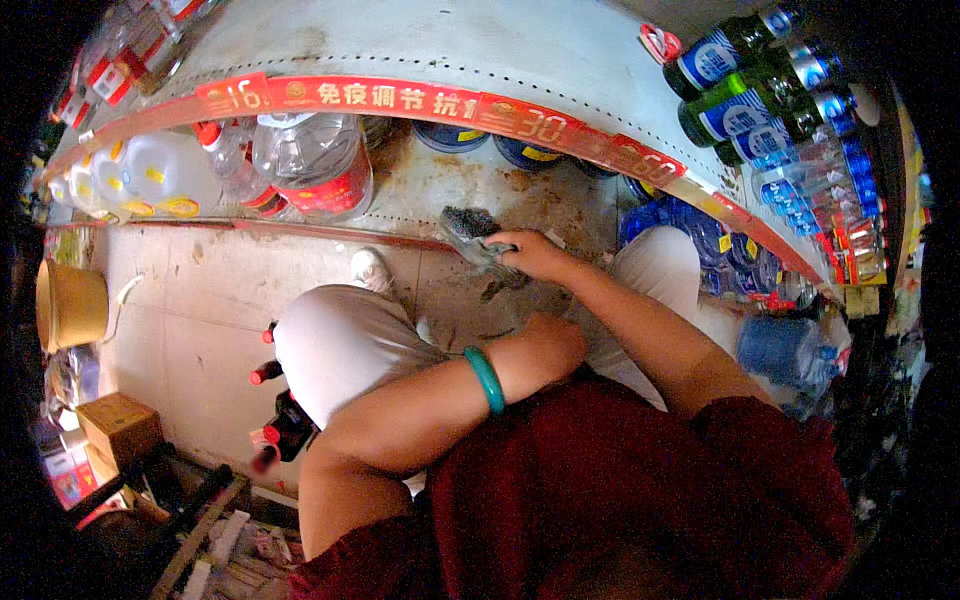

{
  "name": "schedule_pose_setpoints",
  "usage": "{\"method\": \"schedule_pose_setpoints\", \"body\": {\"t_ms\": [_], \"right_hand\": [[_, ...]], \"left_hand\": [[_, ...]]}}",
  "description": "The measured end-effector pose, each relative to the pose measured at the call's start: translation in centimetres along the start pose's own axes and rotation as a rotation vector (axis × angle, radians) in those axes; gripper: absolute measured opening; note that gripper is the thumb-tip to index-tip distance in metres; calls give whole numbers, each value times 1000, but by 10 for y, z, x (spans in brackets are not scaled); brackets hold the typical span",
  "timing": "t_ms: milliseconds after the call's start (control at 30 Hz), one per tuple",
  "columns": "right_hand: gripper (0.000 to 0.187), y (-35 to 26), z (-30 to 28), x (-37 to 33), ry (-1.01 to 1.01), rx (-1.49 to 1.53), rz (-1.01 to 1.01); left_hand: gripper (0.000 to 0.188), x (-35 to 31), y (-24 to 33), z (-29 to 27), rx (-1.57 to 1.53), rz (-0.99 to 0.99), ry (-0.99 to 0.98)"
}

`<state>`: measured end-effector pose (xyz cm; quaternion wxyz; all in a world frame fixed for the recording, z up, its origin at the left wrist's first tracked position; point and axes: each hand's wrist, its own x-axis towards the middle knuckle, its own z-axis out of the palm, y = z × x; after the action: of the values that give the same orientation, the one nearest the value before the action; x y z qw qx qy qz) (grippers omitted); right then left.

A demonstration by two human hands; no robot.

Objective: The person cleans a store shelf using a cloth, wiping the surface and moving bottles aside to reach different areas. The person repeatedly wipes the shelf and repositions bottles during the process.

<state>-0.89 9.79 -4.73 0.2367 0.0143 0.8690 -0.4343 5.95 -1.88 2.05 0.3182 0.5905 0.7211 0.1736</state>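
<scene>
Rag [466, 232] in my right hand [537, 257]: cloth by its look, rumpled, matt, grimed. Bangle [484, 380] I'm wearing: smooth, glossy. My trousers [345, 345]: matt cloth. Upper shelf [450, 45]: painted metal by its look, smooth, faint sheen. Lower shelf [400, 185]: rough-looking, stained. Big jug [300, 150]: clear glossy plastic. Green bottles [740, 88]: shiny glass. Box [125, 435]: matt cardboard.

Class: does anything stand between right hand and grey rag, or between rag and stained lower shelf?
Nothing visible: the right hand holds the grey rag at the lower shelf's front edge; the big clear bottle stands to the left.
</scene>
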Motion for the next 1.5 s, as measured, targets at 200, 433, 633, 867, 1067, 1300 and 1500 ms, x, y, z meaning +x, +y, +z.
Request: {"method": "schedule_pose_setpoints", "body": {"t_ms": [200,433,633,867,1067,1300,1500], "right_hand": [[35,24,1,10,98,130,-146],[29,10,-3,13,134,134,-85],[27,-85,-31,-24,135,212,-198],[25,-228,-97,-61,212,624,-366],[26,-310,-180,-25,381,550,-928],[30,-268,-156,60,156,-90,-629],[46,-227,-141,92,-32,-910,-1018]], "left_hand": [[24,5,-2,0,-66,-63,42],[27,43,-12,40,23,-119,17],[29,46,-22,70,-141,-13,434],[33,44,-34,52,111,24,310],[19,40,-29,40,173,60,265],[21,53,-46,59,25,112,495],[21,38,-17,24,157,3,376]]}}
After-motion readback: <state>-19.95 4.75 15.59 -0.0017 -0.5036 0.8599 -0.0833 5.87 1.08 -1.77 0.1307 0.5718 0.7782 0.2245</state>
